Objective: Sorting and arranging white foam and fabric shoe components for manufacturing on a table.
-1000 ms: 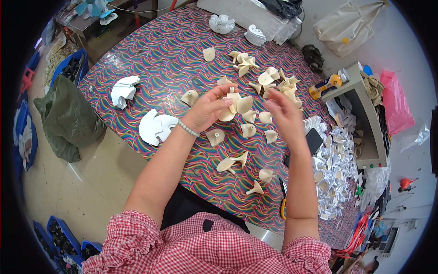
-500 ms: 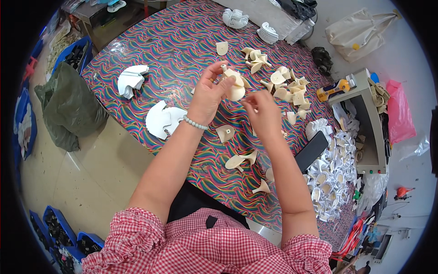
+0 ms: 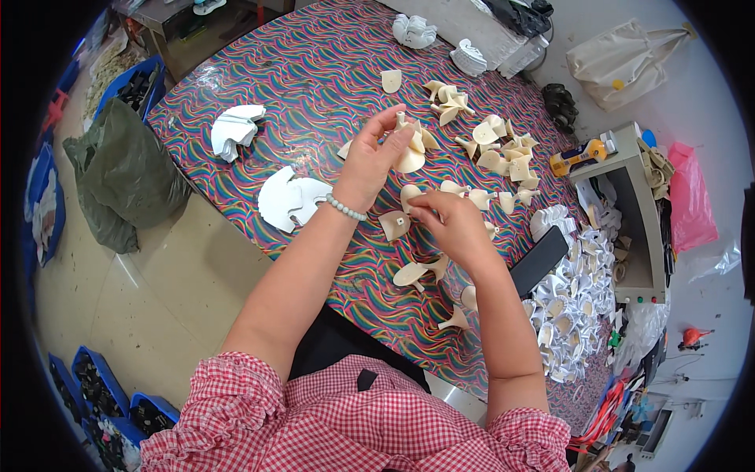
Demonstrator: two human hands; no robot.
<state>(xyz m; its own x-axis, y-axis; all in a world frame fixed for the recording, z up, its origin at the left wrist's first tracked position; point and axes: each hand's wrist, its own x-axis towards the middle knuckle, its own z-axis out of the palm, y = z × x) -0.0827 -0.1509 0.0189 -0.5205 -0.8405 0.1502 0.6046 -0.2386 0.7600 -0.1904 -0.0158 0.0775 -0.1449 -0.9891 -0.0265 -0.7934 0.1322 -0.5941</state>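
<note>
My left hand (image 3: 379, 153) is closed around a few cream shoe heels (image 3: 410, 157), their D-shaped faces and a narrow tip showing past the fingers. Lower and to the right, my right hand (image 3: 452, 224) pinches the edge of another cream shoe heel (image 3: 409, 194) close to the table. A loose heel (image 3: 395, 225) lies just left of the right fingertips. Nearer to me rest a pair of heels (image 3: 410, 274) and a single one (image 3: 454, 318). More heels (image 3: 495, 157) are heaped beyond my right hand.
White cut-out sheets (image 3: 283, 197) and a white stack (image 3: 236, 130) lie left on the patterned table (image 3: 299, 71). A black phone (image 3: 539, 261) sits beside a large pile of white-covered pieces (image 3: 570, 303) at right. A grey cabinet (image 3: 637, 212) borders the right side; a green bag (image 3: 122, 177) stands left.
My right hand has moved down and slightly left, away from the left hand, onto a heel near the table. The left hand keeps its heels at nearly the same place.
</note>
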